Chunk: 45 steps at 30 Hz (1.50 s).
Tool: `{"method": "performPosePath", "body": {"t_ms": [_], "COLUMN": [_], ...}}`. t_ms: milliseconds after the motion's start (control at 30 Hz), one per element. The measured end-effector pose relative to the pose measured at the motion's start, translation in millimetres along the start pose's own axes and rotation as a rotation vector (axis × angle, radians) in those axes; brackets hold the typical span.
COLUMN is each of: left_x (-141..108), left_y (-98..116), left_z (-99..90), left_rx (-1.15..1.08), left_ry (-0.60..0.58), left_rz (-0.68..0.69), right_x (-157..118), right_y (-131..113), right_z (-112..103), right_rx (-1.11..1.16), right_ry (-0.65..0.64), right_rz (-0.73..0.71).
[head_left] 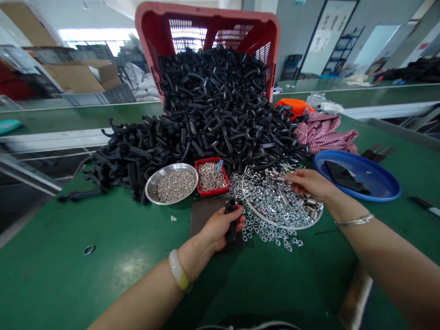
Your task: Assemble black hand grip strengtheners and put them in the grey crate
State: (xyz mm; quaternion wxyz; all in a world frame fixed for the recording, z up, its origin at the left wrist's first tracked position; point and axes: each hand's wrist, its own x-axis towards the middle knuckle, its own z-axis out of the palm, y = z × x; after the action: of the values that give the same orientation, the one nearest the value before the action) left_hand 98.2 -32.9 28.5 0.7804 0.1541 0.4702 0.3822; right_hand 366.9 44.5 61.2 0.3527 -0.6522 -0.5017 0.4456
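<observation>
My left hand (222, 228) clamps a matte black plastic part (231, 221); at two o'clock, my right hand (309, 184) pinches a coiled steel spring (279, 178) over shiny washers (275, 206).

Green workbench (58, 238) under black plastic parts (220, 137), steel dish (147, 190), blue tray (357, 165)
</observation>
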Motion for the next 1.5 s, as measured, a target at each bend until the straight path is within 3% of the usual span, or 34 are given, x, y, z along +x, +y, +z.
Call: {"method": "performPosePath", "body": {"t_ms": [133,267,400,500,667,867,1300,1500], "left_x": [-0.4,-2.7,-8.6,-12.3,-11.5,-4.8,-4.1,-5.3], "left_y": [1.1,-0.2,-3.3,-3.6,-1.9,-5.7,-5.2,-6.7], "left_z": [1.5,4.7,4.9,2.5,-4.3,-14.1,-22.0,-21.3], "left_rx": [-0.053,-0.096,-0.115,-0.082,-0.029,0.082,0.201,0.267], "left_ry": [-0.036,-0.077,-0.066,-0.051,0.004,-0.033,0.051,0.095], "left_rz": [0.005,0.025,0.040,0.072,0.219,0.370,0.430,0.617], "right_x": [-16.1,-54.0,-74.1,-72.3,-69.4,-69.9,-64.2,-58.9], "right_y": [-12.3,-18.1,-9.0,-1.4,-3.3,-9.2,-2.3,4.7], "right_z": [15.4,62.7,110.7,127.2,133.0,141.7,150.1,148.5], "right_rx": [0.157,0.171,0.311,0.451,0.439,0.423,0.569,0.422], "right_ry": [-0.172,-0.310,-0.250,-0.171,-0.216,-0.227,-0.283,-0.259], "right_rz": [-0.002,-0.152,-0.190,-0.168,-0.153,-0.157,0.051,0.033]}}
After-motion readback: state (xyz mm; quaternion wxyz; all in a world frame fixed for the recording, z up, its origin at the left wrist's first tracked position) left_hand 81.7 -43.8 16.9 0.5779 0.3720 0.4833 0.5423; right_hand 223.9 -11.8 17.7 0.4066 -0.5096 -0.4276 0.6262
